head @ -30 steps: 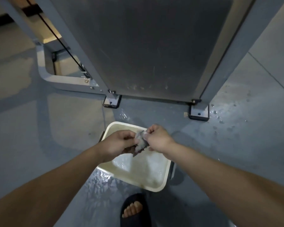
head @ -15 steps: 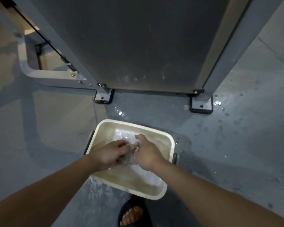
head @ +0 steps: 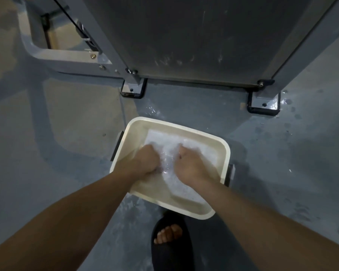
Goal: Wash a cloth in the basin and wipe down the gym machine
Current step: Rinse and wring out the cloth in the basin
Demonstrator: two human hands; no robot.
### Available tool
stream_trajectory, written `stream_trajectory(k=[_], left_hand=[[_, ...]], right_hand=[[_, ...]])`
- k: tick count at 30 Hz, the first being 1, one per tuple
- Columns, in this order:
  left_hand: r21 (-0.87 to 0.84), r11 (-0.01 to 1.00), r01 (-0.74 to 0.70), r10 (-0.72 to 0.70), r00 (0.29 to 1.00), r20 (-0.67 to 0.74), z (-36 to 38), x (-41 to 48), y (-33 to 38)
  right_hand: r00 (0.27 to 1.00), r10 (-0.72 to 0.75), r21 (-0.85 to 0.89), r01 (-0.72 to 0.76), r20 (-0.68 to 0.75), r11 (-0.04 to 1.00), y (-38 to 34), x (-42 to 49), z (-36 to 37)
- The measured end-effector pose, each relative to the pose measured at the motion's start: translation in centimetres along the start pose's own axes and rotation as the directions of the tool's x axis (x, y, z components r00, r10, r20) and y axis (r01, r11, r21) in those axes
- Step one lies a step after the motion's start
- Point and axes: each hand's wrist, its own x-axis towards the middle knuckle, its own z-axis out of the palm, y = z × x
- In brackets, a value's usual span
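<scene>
Both fists, left hand & right hand, curled in basin water; cloth hidden, axis unclear

The smooth grey-blue painted floor carries a cream rectangular plastic basin with rounded corners, set just in front of the grey metal gym machine, whose two black-edged foot plates rest flat on the floor at its near corners. Water splashes and dark drops lie around the right foot plate and beside the basin. A black slide sandal with a bare foot in it stands on the floor just beside the basin's near edge.
</scene>
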Motion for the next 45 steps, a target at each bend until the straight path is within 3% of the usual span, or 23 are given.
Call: stream_trajectory(k=[2, 4, 5, 7, 11, 14, 15, 17, 18, 21, 23, 27, 30, 33, 34, 38, 40, 42, 45], left_hand=[[-0.093, 0.995, 0.023, -0.019, 0.999, 0.044, -0.4, 0.3, -0.1], [-0.207, 0.978, 0.03, -0.019, 0.998, 0.055, -0.6, 0.0, -0.2], [-0.409, 0.908, 0.094, -0.063, 0.994, 0.087, -0.8, -0.5, -0.1], [-0.561, 0.813, 0.156, -0.08, 0.984, 0.159, -0.7, -0.3, -0.4], [-0.575, 0.811, 0.11, 0.059, 0.962, 0.267, -0.8, -0.1, -0.5], [-0.581, 0.814, -0.006, 0.192, 0.947, 0.259, -0.6, -0.3, -0.6], [-0.613, 0.79, 0.014, 0.199, 0.939, 0.279, -0.5, -0.3, -0.6], [-0.665, 0.742, 0.085, 0.162, 0.94, 0.301, -0.3, 0.2, -1.0], [-0.681, 0.725, 0.107, 0.138, 0.945, 0.296, -0.3, 0.4, -1.1], [-0.752, 0.641, 0.153, 0.122, 0.947, 0.297, -0.3, 0.7, -0.7], [-0.702, 0.698, 0.142, 0.069, 0.962, 0.263, -0.2, 0.5, -0.4], [-0.384, 0.918, 0.1, -0.051, 0.989, 0.137, 0.1, 0.9, -1.0], [-0.182, 0.983, 0.021, -0.013, 0.999, 0.045, -0.2, 0.5, -0.8], [-0.057, 0.996, -0.064, 0.064, 0.998, -0.002, -0.2, -0.8, 0.6], [-0.103, 0.992, -0.068, 0.068, 0.998, 0.004, -0.1, -1.2, 1.1], [-0.379, 0.918, 0.114, -0.051, 0.984, 0.171, 0.7, -1.6, 2.0], [-0.496, 0.833, 0.245, -0.145, 0.962, 0.232, 0.9, -1.5, 2.1], [-0.646, 0.712, 0.274, -0.18, 0.961, 0.209, 0.9, -1.3, 2.2], [-0.748, 0.608, 0.266, -0.208, 0.963, 0.173, 0.6, -1.5, 2.5]], right_hand=[[0.996, -0.089, 0.14, 0.087, 0.01, 0.986, 0.0, -0.1, 0.9], [0.983, -0.163, 0.096, 0.155, 0.083, 0.983, 0.4, 0.0, 1.4], [0.982, -0.168, 0.077, 0.162, 0.088, 0.984, 0.7, 0.1, 1.6], [0.987, -0.159, 0.128, 0.158, 0.0, 0.979, 1.0, 0.5, 1.7], [0.975, 0.068, 0.27, -0.008, -0.213, 0.963, 0.8, 1.6, 1.0], [0.959, 0.23, 0.304, -0.172, -0.167, 0.937, 0.9, 2.3, 0.1], [0.948, 0.297, 0.287, -0.254, -0.116, 0.924, 0.6, 2.1, -0.1], [0.949, 0.278, 0.053, -0.273, -0.151, 0.961, 0.4, 1.3, -0.5], [0.951, 0.275, 0.058, -0.27, -0.144, 0.961, 0.6, 1.4, -0.5], [0.908, 0.413, 0.488, -0.327, -0.076, 0.809, 0.3, 0.8, -0.4], [0.912, 0.403, 0.507, -0.309, -0.084, 0.804, -0.3, 0.3, -0.1], [0.937, 0.319, 0.383, -0.244, -0.146, 0.891, 0.4, 0.4, 1.0], [0.935, 0.323, 0.332, -0.26, -0.149, 0.907, 0.6, 1.1, 1.1], [0.92, 0.391, 0.317, -0.36, -0.036, 0.877, -0.3, 0.9, 0.8], [0.938, 0.343, 0.224, -0.327, -0.039, 0.918, -0.2, 0.6, 1.1], [0.918, 0.395, 0.416, -0.348, -0.029, 0.84, -0.4, 0.6, 1.9], [0.957, 0.291, 0.519, -0.247, -0.004, 0.819, -1.0, -0.2, 2.7], [0.974, 0.225, 0.658, -0.16, -0.015, 0.736, -1.4, -1.0, 3.2], [0.994, 0.055, 0.644, 0.02, -0.097, 0.765, -1.6, -2.0, 3.1]])
